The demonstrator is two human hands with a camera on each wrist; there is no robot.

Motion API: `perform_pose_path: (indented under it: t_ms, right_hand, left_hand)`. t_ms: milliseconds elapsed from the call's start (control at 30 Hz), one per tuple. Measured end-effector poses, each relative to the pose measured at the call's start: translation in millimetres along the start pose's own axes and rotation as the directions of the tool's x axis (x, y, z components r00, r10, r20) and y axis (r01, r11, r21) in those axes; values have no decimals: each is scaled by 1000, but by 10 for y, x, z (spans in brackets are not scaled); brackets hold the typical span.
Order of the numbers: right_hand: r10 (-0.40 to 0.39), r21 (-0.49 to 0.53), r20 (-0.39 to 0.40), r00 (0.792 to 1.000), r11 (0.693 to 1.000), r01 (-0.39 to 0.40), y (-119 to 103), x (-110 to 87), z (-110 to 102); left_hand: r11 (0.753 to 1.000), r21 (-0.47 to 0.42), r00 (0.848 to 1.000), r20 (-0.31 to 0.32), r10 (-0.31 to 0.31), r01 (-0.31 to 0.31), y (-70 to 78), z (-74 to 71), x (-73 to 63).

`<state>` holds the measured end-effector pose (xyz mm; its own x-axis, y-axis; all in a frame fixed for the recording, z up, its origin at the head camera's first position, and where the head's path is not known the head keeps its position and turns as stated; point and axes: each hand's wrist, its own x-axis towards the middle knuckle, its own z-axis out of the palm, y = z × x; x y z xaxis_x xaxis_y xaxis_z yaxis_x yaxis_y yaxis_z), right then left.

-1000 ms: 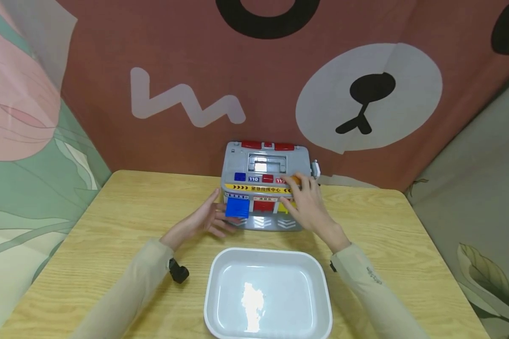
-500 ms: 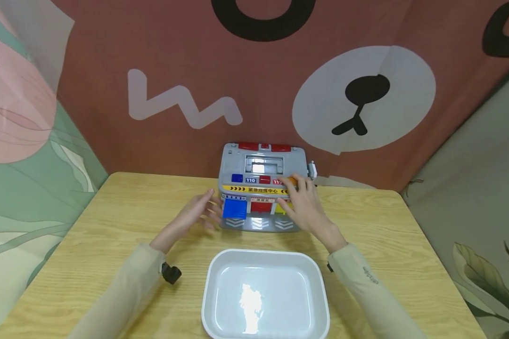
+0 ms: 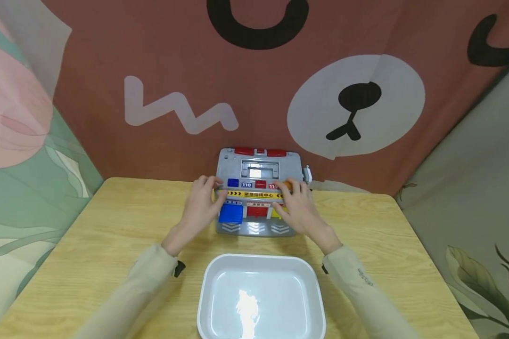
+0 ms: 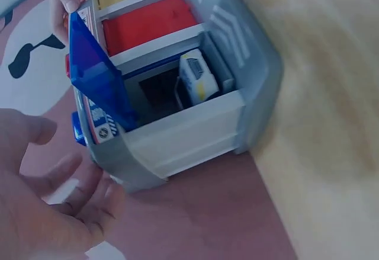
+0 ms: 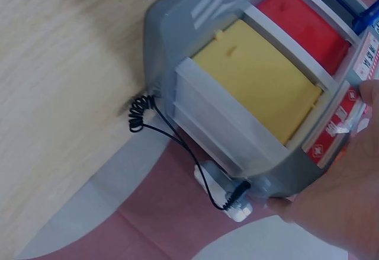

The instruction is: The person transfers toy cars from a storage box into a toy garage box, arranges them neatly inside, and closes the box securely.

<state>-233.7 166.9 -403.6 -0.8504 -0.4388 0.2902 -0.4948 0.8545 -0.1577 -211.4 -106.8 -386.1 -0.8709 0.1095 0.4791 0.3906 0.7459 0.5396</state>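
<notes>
A grey toy rescue-station garage [image 3: 229, 167] stands at the back of the table, with a yellow sign strip along its front. My left hand [image 3: 197, 207] is at its upper left edge, fingers loosely bent and thumb apart. My right hand [image 3: 303, 209] holds the upper right edge, fingers on the roof and thumb at the front. The blue door [image 4: 98, 70] is raised, and a small white toy vehicle [image 4: 198, 76] sits in that compartment. The red door [image 5: 302, 29] and yellow door [image 5: 257, 79] are down.
A white tray [image 3: 260, 259] lies in front of the toy, between the forearms. On the toy's right side hangs a small white handset [image 5: 222, 192] with a black coiled cord [image 5: 140, 112]. Behind the wooden table [image 3: 135, 212] is a printed bear curtain [image 3: 174, 155].
My left hand first drew away leftward from the blue door, then rose to the toy's upper left edge. My right hand stays on the right edge. The head view has tilted slightly.
</notes>
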Motion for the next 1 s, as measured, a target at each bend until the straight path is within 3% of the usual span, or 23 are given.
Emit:
perform_pose_path:
  t_ms: [100, 167, 267, 367, 433, 733, 1000]
  right_hand:
    - [-6, 6, -10, 1000, 1000, 6, -22, 24, -31]
    - [-9, 14, -11, 1000, 1000, 9, -32, 39, -61]
    - [-16, 17, 2, 1000, 1000, 16, -41, 62, -97]
    - [-18, 10, 29, 999, 1000, 17, -51, 86, -123]
    - [-16, 8, 41, 999, 1000, 16, -57, 95, -137]
    - [-14, -22, 73, 997, 1000, 15, -72, 119, -207]
    - [-33, -74, 123, 992, 996, 42, -66, 159, -279]
  left_hand:
    - [995, 73, 996, 64, 69, -74, 70, 13, 67]
    - [984, 132, 984, 144, 104, -123, 104, 25, 111]
    - [955, 223, 948, 293, 126, -196, 127, 48, 144]
    - [933, 269, 914, 388, 122, -238, 125, 70, 146]
    - [932, 266, 903, 411, 120, -245, 124, 85, 142]
    - [935, 244, 894, 427, 134, -257, 153, 82, 174]
    - [942, 222, 865, 488, 115, -251, 197, 21, 247]
